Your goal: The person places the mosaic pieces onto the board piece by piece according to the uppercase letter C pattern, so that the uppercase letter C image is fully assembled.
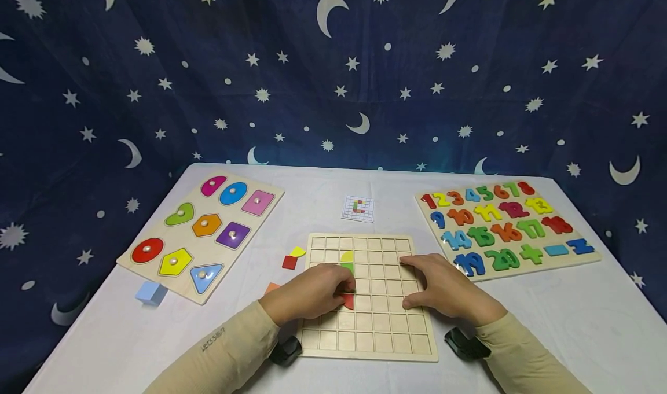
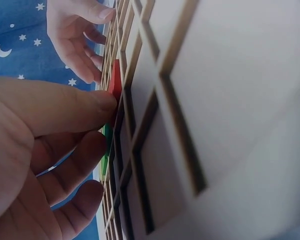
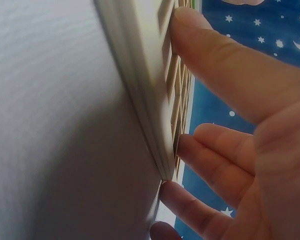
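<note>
Right hand [image 1: 443, 284] spread, left hand [image 1: 315, 290] is apparently seating a pinched, flat red piece [image 2: 116, 82] in the pale wooden grid [image 1: 381, 305], likely needing pressing.

The board [image 1: 382, 323], pale wood with a square grid, lies flat. The red piece [image 1: 348, 303], partly hidden, lies toward nine o'clock from its centre; farther toward twelve, the green piece [image 1: 348, 268] adjoins the round-edged yellow piece [image 1: 348, 257].
</note>
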Demonstrator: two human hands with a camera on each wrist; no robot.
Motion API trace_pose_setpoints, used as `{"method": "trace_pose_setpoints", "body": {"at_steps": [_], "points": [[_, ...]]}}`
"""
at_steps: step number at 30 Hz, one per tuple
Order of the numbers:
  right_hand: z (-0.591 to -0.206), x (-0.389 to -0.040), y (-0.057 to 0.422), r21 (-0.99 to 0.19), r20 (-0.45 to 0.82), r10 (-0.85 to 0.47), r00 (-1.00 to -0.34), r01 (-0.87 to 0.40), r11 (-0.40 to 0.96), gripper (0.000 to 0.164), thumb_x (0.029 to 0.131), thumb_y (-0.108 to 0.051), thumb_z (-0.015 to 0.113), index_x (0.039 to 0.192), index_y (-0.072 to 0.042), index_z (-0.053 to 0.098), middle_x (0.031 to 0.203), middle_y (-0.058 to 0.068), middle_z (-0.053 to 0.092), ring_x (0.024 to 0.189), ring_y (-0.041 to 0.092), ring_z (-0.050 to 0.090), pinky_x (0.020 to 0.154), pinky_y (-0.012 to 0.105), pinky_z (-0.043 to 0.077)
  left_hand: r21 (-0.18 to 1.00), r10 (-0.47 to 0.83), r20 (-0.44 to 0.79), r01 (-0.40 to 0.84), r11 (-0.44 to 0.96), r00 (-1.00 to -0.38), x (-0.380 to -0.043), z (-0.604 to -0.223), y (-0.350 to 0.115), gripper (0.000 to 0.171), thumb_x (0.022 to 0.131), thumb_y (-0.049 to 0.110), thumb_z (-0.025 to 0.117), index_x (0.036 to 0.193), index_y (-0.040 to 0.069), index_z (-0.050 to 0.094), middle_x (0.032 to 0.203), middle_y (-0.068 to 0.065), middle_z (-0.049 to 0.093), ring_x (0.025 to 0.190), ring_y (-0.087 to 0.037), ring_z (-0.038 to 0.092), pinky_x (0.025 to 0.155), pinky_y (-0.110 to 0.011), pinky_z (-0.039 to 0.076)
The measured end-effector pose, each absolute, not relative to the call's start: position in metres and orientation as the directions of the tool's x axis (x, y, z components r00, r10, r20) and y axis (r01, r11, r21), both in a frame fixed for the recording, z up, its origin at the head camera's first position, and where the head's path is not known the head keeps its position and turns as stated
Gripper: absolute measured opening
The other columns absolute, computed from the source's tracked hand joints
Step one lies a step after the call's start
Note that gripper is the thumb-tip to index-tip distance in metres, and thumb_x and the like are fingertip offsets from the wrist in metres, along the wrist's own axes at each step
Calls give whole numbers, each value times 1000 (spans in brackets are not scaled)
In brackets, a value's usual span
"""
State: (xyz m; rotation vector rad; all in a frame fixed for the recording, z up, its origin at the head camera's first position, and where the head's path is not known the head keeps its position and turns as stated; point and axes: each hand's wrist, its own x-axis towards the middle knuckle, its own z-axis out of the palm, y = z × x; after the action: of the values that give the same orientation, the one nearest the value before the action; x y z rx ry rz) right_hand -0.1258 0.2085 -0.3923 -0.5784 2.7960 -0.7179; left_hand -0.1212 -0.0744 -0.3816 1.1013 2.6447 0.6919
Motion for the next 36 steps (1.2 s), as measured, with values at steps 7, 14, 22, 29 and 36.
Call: {"method": "trace_pose_setpoints", "body": {"at_steps": [7,14,22,29,36], "points": [[-391,-126,208,-489,-94,-416,-905,-322,811,84,73,-44,88,139,-3,56,137,16,57,127,39,49,104,57,39,477,698,0,614,629,-716,-123,-382,-73,16,85,3,76,94,12,65,87,7,61,81,-9,53,81,-25,48],[-391,-126,209,-492,-84,-421,-903,-330,806,83,73,-42,88,139,-2,56,136,17,57,126,39,50,104,56,39,472,699,19,623,624,-715,-124,-382,-73,16,84,3,77,92,10,65,84,5,60,78,-10,52,77,-26,47],[-391,-127,208,-491,-91,-424,-901,-330,806,84,73,-43,88,139,-2,56,136,17,57,127,39,50,104,57,39,475,673,14,597,647,-740,-123,-377,-80,16,84,4,77,96,9,67,88,4,63,82,-11,54,81,-28,49],[-390,-127,208,-496,-99,-420,-902,-321,806,84,73,-42,88,139,-2,56,137,17,57,127,39,49,105,57,38,515,623,13,539,667,-782,-124,-373,-98,19,84,2,75,101,6,68,95,1,65,86,-17,57,83,-33,50],[-392,-126,208,-496,-95,-420,-903,-323,806,83,73,-42,88,139,-3,56,137,16,57,127,39,50,104,57,39,546,543,-6,452,705,-840,-122,-373,-118,22,82,1,77,102,4,67,96,-2,66,89,-20,58,84,-40,50]]}}
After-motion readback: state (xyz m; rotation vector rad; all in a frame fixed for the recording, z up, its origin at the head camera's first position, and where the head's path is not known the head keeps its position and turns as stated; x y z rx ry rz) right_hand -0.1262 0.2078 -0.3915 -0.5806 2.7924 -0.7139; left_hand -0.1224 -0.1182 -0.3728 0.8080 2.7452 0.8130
